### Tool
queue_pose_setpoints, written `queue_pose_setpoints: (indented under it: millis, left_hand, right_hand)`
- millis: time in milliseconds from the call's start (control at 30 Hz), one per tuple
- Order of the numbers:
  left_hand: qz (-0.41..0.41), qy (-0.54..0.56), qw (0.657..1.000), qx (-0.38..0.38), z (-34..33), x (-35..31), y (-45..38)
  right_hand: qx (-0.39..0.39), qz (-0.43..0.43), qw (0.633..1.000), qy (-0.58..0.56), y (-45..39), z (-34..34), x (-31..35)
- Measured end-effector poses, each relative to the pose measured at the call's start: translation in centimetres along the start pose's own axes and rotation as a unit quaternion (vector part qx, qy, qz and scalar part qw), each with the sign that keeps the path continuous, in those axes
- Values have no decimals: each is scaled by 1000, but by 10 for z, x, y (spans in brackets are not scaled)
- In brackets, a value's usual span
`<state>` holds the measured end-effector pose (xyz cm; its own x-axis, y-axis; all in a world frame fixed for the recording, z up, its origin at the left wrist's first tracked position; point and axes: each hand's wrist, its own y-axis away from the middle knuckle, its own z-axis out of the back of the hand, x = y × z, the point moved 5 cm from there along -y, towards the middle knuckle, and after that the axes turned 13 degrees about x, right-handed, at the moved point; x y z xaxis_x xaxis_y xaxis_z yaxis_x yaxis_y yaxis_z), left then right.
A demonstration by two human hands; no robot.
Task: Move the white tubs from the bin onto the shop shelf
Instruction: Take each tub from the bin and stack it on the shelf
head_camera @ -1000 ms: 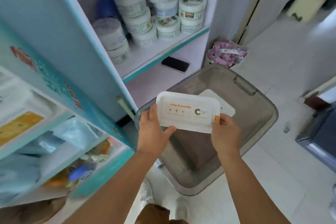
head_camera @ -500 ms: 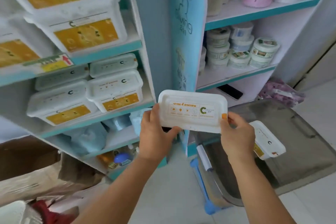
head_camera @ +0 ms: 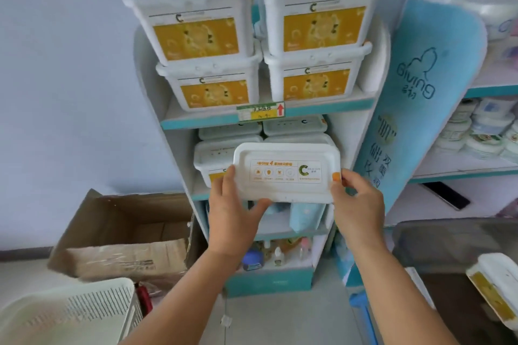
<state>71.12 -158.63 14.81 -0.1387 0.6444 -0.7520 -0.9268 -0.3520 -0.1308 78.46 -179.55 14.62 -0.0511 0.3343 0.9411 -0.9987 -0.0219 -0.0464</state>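
Holding the white tub (head_camera: 286,171) by its two short ends, the person has it up in front of the middle level of the shop shelf (head_camera: 361,105), lid facing the camera. The left hand (head_camera: 232,204) wraps the left end with its thumb hooked under the near edge, and the right hand (head_camera: 356,202) pinches the right end beside the little orange tab, so both are gripping the tub and neither is free.

The tub looks like stiff moulded plastic with a smooth lid (probably a bit slick). It seems light enough, since it sits level without much squeeze, though that's a guess from the relaxed grip. The rim lip is the obvious place to hold, and end-to-end grabbing keeps the long side free to slide in.

It sits just in front of the stacked tubs (head_camera: 221,159) already on that level, with the right-hand stack partly hidden behind it. Taller tubs with yellow labels (head_camera: 196,36) fill the level above. Another white tub (head_camera: 496,286) waits in the grey bin (head_camera: 448,235) at the near right, so the job isn't finished. A cardboard box (head_camera: 126,235) and a pale basket (head_camera: 73,314) sit on the floor at the left.
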Motion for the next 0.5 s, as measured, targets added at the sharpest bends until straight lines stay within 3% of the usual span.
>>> queue_pose_setpoints:
  millis: [200, 500]
  left_hand:
    - [21, -1, 999, -47, 45, 37, -11]
    - [56, 19, 997, -57, 54, 62, -35]
  right_hand:
    - [45, 23, 999, 1, -8, -57, 31]
    - [72, 49, 996, 29, -36, -92, 38]
